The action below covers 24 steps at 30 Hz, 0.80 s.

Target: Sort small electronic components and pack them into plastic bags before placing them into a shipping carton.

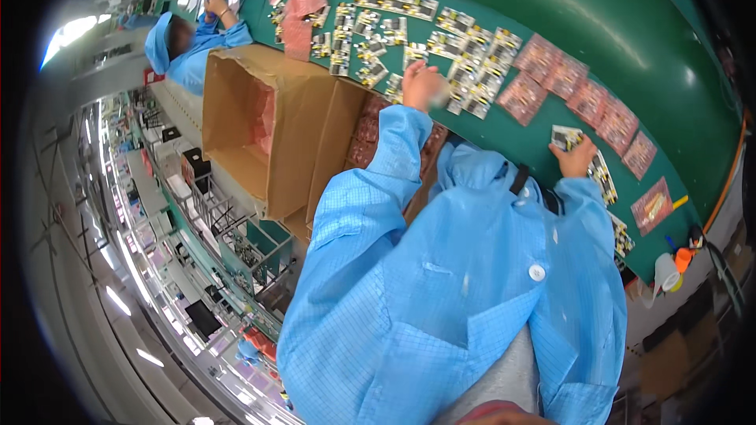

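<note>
1. Lying at my right hand, the small circuit board is on the green bench, toward its right part. Its visible long axis runs roughly left to right, and my hand covers its near edge, so I cannot see its whole outline.
2. It looks pale, whitish-grey, with dark parts and touches of yellow; finer detail is too small to read.
3. My right hand is partly open, thumb at the board's left and fingers at its right, with the board between them. I cannot tell whether it is raised off the surface.
4. Just beside that hand, a board strip has its long axis slanting away from upper left to lower right.
5. My left hand is half curled, its fingers reaching toward a nearby board; I cannot tell whether it grips anything.
6. Right of my left hand, a block of boards lies in slanting rows, with the same dark and yellow parts.
7. Between that block and the bench's right end, pink packets form a line slanting down to the right.
</note>
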### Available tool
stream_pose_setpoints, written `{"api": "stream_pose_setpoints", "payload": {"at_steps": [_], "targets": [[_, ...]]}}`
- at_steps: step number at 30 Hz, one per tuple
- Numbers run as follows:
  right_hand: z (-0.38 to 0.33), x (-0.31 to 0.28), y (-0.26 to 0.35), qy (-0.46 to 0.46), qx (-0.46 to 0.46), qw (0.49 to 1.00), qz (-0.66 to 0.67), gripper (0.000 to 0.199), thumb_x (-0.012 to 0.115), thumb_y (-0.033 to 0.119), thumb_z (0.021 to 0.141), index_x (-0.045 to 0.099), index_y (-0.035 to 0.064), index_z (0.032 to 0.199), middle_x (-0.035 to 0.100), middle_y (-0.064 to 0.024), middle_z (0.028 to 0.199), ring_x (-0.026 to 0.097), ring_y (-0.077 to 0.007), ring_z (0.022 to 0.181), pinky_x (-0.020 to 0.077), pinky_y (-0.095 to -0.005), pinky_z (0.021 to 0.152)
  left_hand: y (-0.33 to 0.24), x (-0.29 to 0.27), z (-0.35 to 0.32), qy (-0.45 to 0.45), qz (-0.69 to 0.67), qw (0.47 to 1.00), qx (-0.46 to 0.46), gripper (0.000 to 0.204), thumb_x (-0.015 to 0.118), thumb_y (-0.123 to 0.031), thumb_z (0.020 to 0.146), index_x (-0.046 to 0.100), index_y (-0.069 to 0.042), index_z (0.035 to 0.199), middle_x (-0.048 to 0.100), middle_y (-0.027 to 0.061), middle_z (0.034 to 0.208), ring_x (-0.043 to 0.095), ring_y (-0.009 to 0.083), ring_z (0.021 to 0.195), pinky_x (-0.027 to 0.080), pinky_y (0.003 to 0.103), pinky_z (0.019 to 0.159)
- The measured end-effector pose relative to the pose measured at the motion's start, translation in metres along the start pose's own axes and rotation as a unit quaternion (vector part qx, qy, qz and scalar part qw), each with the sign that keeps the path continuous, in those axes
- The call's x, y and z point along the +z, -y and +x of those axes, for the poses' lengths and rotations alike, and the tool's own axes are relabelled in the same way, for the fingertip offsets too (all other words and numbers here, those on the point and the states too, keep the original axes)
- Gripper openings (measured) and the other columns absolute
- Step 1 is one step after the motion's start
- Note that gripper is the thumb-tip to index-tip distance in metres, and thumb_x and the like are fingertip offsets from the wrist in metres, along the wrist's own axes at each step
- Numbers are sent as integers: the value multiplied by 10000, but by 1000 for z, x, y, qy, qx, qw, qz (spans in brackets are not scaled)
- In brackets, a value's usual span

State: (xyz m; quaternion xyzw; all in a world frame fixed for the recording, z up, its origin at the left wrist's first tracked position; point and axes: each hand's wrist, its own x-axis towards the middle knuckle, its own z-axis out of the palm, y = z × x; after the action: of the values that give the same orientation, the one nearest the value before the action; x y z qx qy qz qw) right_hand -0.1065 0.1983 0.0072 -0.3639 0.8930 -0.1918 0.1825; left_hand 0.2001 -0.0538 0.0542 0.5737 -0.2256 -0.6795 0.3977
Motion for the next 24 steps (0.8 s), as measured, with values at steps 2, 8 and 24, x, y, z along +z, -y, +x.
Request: {"api": "stream_pose_setpoints", "payload": {"at_steps": [2, 8, 24], "targets": [[-1, -5, 6, 14, 6, 1000, -1, 856, 863, 278, 539, 399, -38, 1186, 430, -242, 1099, 406, -406, 1052, 382, -432, 925, -34, -27, 38, -6, -43, 998, 49, 407, 531, -126, 863, 383, -88, 1240, 549, 122, 1041, 580, 207, 790, 509, 360, 669], [1, 5, 18, 62, 73, 995, -38, 868, 865, 251, 547, 374, -41, 1201, 396, -252, 1134, 408, -401, 1056, 383, -416, 925, -138, -97, 159, -29, -220, 969, 110, 503, 525, -197, 868, 349, -110, 1331, 389, 133, 1242, 537, 288, 1006, 499, 374, 697], [-34, 51, -20, 13, 147, 986, 77, 729, 838, 181, 619, 415, -36, 1172, 544, -152, 1024, 558, -236, 914, 466, -342, 818, -201, -130, 328, -131, -345, 929, 12, 245, 589, -169, 847, 478, -51, 1030, 523, 114, 1158, 594, 230, 798, 531, 307, 560]]}}
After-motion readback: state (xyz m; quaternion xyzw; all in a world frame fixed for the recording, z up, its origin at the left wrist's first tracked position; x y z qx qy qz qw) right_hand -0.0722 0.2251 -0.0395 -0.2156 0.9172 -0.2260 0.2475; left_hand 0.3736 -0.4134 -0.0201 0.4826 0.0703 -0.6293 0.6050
